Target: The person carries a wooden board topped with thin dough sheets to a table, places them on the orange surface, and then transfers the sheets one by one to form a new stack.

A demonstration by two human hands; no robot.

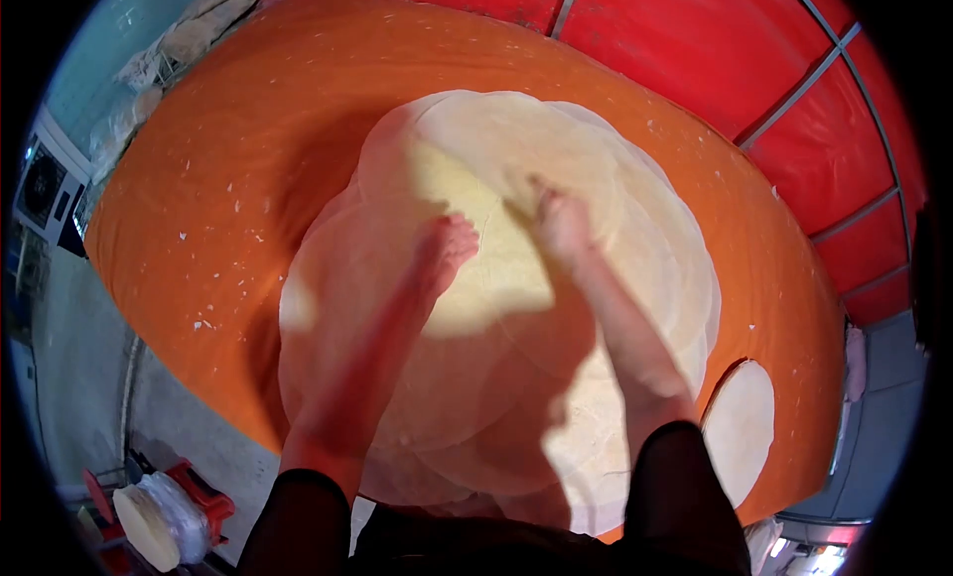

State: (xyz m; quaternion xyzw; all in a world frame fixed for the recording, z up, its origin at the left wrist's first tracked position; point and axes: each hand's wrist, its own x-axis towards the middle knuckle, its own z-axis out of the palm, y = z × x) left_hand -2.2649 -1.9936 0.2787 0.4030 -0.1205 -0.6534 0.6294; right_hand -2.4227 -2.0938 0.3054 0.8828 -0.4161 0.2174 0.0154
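red panels (pixel 715 55) in a metal frame stood along the far side, and in front of them spread a broad orange cover (pixel 199 239), flecked with small pale scraps on the left. bare grey floor (pixel 189 402) showed at the near left, with a red stool (pixel 206 497) on it. on the cover lay a wide pile of thin, pale, round sheets (pixel 496 278), overlapping with their edges staggered; one more pale disc (pixel 743 432) lay apart at the near right.

for work on layers this thin, a light, even touch from both hands seemed wise: fingertips kept flat, pressure shared, and any edge eased rather than tugged, since a sharp pull could crease or tear a sheet. the deep shadows of the arms made edges harder to read.

the pile lay beneath both hands and reached well past them on every side. the left hand (pixel 452 241) was over its middle, fingers loosely curled; the right hand (pixel 566 224) was just to the right, one digit stretched toward the far left and the others bent. whether either touched or pinched a sheet could not be told.
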